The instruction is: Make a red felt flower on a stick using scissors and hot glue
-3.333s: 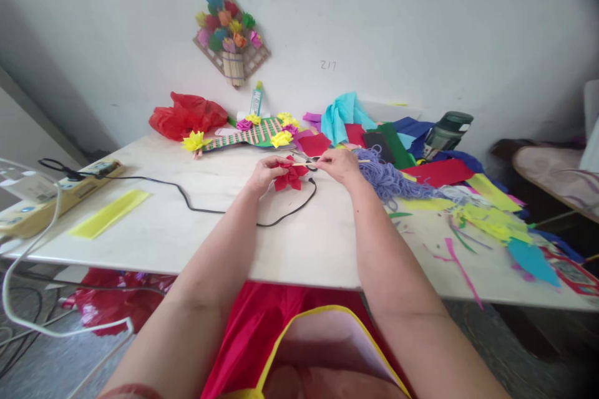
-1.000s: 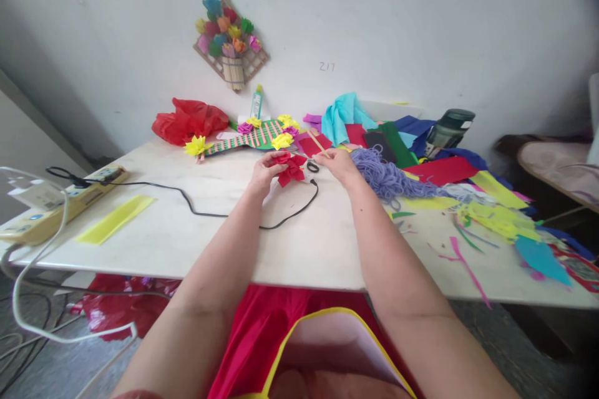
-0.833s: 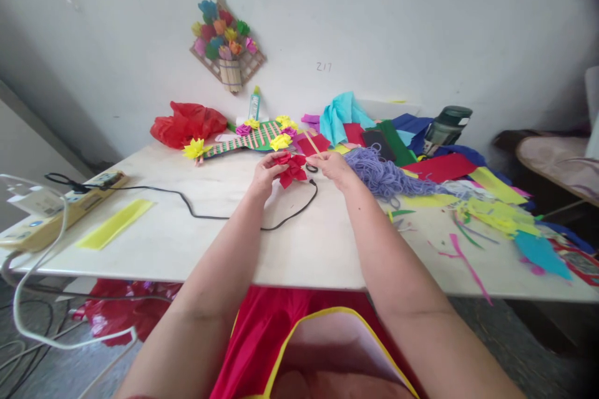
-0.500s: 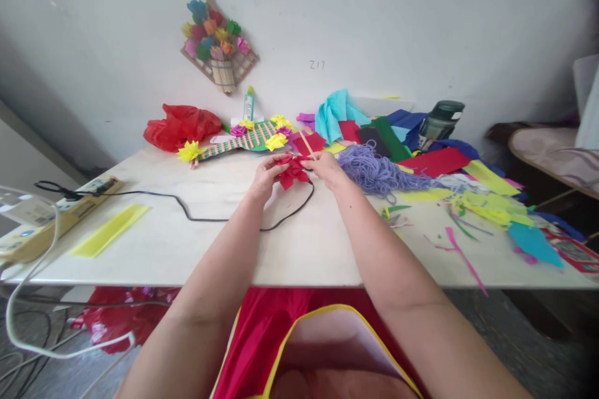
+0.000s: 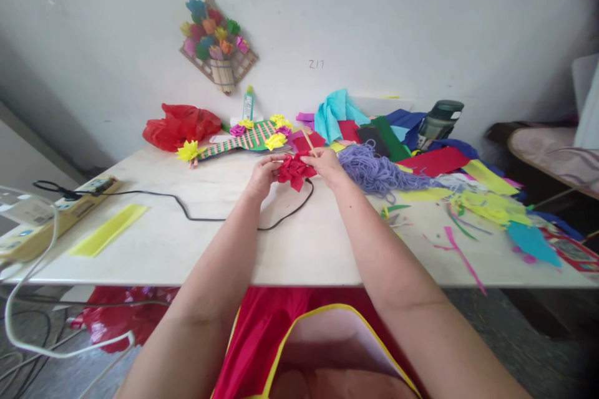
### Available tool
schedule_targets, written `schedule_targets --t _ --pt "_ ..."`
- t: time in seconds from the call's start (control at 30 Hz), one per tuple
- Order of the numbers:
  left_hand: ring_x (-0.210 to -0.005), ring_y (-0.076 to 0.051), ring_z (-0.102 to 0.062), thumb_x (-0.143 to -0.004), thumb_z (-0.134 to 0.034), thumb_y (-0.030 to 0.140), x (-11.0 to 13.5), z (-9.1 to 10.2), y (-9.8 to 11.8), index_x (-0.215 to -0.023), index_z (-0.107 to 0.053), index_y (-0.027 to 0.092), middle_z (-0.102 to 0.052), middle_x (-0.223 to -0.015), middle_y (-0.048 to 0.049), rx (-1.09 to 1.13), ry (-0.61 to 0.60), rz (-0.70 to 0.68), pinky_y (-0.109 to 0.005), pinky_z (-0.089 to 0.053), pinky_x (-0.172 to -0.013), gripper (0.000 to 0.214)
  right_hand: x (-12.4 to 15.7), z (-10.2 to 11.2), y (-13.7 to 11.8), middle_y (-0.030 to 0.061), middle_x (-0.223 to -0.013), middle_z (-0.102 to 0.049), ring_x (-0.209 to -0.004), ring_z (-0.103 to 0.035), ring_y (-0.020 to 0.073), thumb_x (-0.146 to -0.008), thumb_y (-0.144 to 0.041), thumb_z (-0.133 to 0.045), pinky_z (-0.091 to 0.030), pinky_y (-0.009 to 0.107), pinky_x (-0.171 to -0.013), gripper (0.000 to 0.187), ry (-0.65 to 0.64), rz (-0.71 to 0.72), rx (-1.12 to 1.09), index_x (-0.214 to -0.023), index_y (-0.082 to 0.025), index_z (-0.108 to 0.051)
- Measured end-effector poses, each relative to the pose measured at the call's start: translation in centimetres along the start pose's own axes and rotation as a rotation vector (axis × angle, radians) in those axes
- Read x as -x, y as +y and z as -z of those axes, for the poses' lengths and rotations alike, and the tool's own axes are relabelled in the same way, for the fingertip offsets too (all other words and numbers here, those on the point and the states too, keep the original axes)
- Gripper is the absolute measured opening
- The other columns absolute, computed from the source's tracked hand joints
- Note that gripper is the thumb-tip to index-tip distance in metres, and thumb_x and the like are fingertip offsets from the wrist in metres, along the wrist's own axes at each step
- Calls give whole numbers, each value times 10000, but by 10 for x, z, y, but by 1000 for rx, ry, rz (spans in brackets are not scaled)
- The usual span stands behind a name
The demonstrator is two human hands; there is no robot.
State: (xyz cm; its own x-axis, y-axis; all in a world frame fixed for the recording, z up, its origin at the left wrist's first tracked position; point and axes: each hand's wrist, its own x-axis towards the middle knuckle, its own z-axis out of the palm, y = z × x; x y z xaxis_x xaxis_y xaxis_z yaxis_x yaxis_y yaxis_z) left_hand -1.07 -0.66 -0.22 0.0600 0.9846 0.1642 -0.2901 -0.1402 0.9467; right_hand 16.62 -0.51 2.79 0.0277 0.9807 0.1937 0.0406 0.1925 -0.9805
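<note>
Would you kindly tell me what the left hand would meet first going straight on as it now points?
The left hand would first meet the red paper flower, which it touches; beyond, probably the right hand, though depth is unclear.

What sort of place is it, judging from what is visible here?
Probably an informal craft workspace, though whether it is a home or workshop cannot be told. The signs: a red flower being handled, a heap of purple yarn on the table, and a flower decoration on the wall.
</note>
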Motion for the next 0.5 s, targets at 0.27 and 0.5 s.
schedule_targets --t 0.27,0.5 --pt "-636 -203 -695 -540 -741 289 0 8 0 -1093 -672 138 -721 -726 -27 -45 -7 -29 -315 -535 -621 577 -1 2 2 -67 -559 -510 -582 -469 102 -589 -239 -736 -375 254 -597 202 -4 31 40 -558 -192 -543" --pt "-613 -208 -693 -549 -796 345 1 7 4 -872 -729 120 -736 -721 -73 -49 -4 29 -304 -539 -599 400 -3 4 5 -76 -551 -462 -587 -432 96 -586 -273 -736 -352 252 -596 211 -17 60 92 -564 -193 -541"
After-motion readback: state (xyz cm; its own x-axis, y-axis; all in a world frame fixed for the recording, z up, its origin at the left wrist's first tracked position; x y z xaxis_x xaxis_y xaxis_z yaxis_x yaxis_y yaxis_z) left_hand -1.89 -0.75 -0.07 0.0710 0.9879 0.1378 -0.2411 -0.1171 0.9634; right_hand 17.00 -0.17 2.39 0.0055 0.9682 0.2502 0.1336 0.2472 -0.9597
